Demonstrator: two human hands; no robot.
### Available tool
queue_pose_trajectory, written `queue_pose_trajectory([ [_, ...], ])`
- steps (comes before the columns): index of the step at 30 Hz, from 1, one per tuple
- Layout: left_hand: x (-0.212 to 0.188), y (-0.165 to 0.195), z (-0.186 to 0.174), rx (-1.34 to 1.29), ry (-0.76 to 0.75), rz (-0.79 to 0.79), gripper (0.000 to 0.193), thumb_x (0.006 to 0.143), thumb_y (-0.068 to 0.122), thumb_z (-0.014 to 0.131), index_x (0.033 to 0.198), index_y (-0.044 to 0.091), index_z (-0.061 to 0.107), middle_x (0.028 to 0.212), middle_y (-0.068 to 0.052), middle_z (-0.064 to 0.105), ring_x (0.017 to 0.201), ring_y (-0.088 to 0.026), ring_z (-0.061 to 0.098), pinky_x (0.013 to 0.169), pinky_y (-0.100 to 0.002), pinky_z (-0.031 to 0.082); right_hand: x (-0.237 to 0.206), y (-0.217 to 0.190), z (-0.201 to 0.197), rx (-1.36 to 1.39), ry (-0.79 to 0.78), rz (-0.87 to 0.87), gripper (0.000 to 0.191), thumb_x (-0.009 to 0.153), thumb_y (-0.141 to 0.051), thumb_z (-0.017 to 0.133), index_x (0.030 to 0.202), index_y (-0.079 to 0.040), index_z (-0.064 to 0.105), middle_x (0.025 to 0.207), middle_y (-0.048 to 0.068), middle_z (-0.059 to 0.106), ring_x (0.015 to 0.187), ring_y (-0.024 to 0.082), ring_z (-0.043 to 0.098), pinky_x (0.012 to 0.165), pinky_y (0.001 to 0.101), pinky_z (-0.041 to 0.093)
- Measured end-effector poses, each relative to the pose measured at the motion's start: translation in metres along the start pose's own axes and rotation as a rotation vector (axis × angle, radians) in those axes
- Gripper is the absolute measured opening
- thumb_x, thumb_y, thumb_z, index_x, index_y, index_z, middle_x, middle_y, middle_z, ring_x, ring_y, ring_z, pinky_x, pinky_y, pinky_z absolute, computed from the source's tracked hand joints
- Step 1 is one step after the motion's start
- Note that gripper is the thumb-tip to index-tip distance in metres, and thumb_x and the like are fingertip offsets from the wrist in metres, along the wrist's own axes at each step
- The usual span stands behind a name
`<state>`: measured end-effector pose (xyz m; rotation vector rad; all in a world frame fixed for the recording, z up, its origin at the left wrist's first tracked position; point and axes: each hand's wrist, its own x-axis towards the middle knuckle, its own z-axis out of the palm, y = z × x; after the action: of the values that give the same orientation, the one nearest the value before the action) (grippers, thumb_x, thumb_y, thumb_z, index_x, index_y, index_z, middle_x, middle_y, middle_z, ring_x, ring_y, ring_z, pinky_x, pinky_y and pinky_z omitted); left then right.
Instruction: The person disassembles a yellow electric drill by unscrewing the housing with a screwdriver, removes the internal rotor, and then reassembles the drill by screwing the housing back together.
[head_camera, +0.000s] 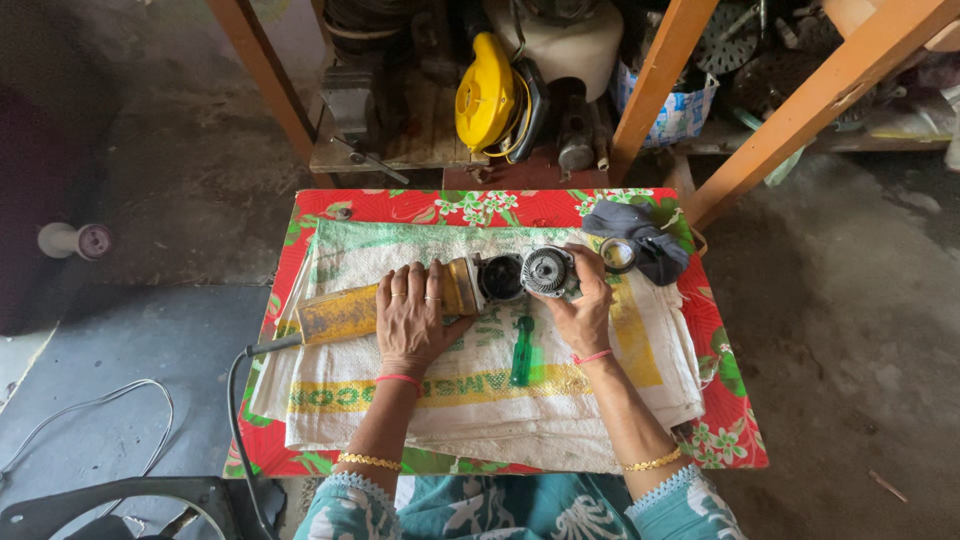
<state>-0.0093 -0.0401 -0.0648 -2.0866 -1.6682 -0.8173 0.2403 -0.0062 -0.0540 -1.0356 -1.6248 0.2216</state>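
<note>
open sack (480, 400) near edge, green screwdriver (522, 352) between hands, dark cloth (640, 240) blocking far right

- Soft, even daylight fills the scene; no single lamp or hard beam shows
- The desk (720, 330) with its red flowered cloth is the brightest area; the white woven sack (560, 400) on it is pale but not blown out
- Shadows are faint; a thin soft one lies under the left hand (415, 320) and the right hand (585, 305)
- The far left is dim, falling to near black at the edge; the shelf (420, 130) at the top is shaded
- The centre is sharp; no motion blur
- Wide-lens distortion splays the orange wooden posts (800, 110) outward toward the corners
</note>
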Motion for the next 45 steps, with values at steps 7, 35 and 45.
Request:
queue_pose_trajectory([
  [7,-0.001,0.001,-0.002,0.005,-0.012,-0.006,0.100,0.067,0.063,0.079,0.140,0.000,0.052,0.128,-0.023,0.060,0.121,-0.040,0.055,0.109,-0.057,0.037,-0.004,-0.005,0.000,0.093,-0.002,0.155,0.051,0.078,-0.024,0.090,0.119,-0.007,0.066,0.110,0.007,0.067,0.100,0.026,0.066,0.089,0.0391,0.053],
  [35,0.000,0.000,0.000,0.014,-0.002,-0.005,0.100,0.070,0.067,0.076,0.141,0.000,0.052,0.129,-0.023,0.060,0.121,-0.040,0.055,0.109,-0.057,0.038,-0.009,0.012,0.007,0.263,-0.002,0.132,0.061,0.073,-0.013,0.094,0.122,-0.004,0.059,0.118,0.009,0.065,0.108,0.021,0.067,0.098,0.0350,0.055],
  [45,-0.001,0.000,0.000,0.013,0.025,0.001,0.098,0.072,0.068,0.075,0.138,-0.001,0.053,0.128,-0.023,0.060,0.120,-0.040,0.055,0.108,-0.057,0.039,-0.004,0.010,-0.005,0.466,-0.013,0.205,0.046,0.081,-0.010,0.090,0.113,-0.002,0.059,0.107,0.006,0.071,0.093,0.015,0.067,0.087,0.0287,0.056],
])
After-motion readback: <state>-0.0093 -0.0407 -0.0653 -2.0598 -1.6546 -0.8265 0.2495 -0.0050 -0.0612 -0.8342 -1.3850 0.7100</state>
